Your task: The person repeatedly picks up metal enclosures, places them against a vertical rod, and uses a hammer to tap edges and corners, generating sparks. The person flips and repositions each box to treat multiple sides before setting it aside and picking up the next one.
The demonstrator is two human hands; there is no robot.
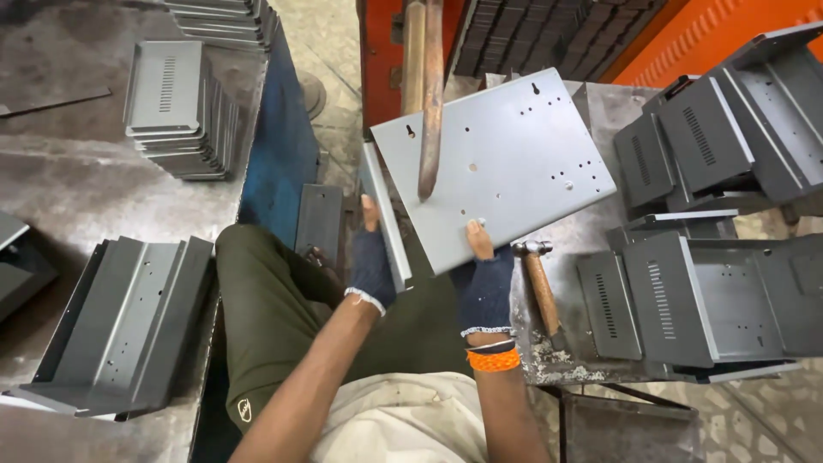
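Both of my hands hold a grey sheet-metal panel (506, 159) with small holes and a bent side flange. The panel is tilted, just below a pair of copper-coloured rods (431, 111) that hang down over it. My left hand (372, 261), in a dark fingerless glove, grips the flanged left edge. At the panel's near edge, my right hand (484, 283), gloved the same way with an orange band at the wrist, pinches it with the thumb on top.
A wooden-handled hammer (540, 287) lies on the metal bench (591, 231) by my right hand. Grey vented boxes (711, 300) are piled at right. On the left table (69, 189) sit a stack of vented covers (176, 111) and folded panels (120, 326).
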